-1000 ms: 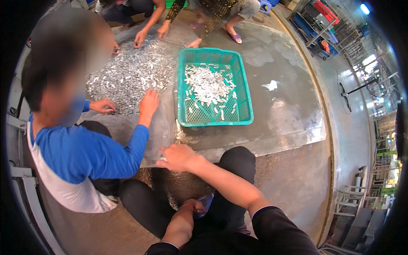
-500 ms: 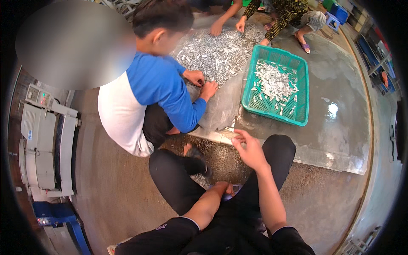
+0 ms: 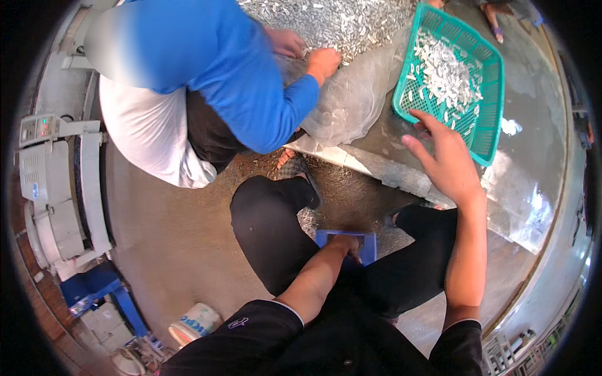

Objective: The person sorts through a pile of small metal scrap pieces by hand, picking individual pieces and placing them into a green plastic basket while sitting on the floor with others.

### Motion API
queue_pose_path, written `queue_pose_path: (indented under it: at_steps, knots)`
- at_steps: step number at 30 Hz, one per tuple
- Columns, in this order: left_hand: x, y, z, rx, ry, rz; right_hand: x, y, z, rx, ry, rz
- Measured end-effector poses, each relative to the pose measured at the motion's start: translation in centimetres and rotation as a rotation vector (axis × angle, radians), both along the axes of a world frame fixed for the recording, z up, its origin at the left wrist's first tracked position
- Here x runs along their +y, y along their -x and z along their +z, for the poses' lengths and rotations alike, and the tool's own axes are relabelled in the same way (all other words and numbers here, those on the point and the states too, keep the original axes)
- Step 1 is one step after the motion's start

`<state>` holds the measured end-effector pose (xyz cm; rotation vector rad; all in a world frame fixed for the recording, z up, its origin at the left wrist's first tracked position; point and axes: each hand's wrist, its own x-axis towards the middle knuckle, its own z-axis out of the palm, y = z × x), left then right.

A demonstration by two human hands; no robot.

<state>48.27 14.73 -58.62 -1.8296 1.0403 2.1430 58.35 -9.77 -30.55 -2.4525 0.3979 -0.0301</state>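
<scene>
My right hand point(image 3: 446, 161) is raised with its fingers apart and nothing in it. It appears just in front of the near end of a green plastic basket point(image 3: 493, 88), which holds many small silvery-white pieces point(image 3: 446, 78) that look like small fish. Between my legs, my left hand point(image 3: 346, 243) is closed on a blue plastic stool point(image 3: 321, 238); some of its fingers are hidden. A heap of similar silvery pieces point(image 3: 357, 19) lies on a sheet of fine mesh point(image 3: 348, 113) beyond my knees.
A person in a blue and white shirt point(image 3: 251, 81) squats at the left, hands point(image 3: 324, 64) by the heap. White machines point(image 3: 50, 175) line the left side, with a white bucket point(image 3: 199, 319) near my left arm. A raised slab edge point(image 3: 370, 164) runs before my feet.
The view has shifted, with the heap and basket now higher in it. My right hand has moved right, nearer the basket. My right leg has lowered, and more of the blue stool shows.
</scene>
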Motion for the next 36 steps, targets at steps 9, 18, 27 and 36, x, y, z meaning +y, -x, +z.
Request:
queue_pose_path:
  at_steps: [9, 18, 27, 36]
  knots:
    - [0.7, -1.2, -0.3, 0.057, -0.243, 0.072, 0.4, -7.2, -4.6, -0.054, -0.157, 0.202]
    - [-3.8, -4.7, -1.5, -0.032, 0.024, 0.093, -1.6, -6.3, -5.4, 0.095, -0.083, 0.136]
    - [-14.3, -25.1, 24.4, -0.640, 0.769, 0.117, -6.6, -4.6, -4.0, -0.094, -0.142, -0.111]
    - [-9.2, -32.7, 17.6, -0.656, 0.547, 0.058, -5.4, -8.6, -7.8, 0.116, 0.102, 0.297]
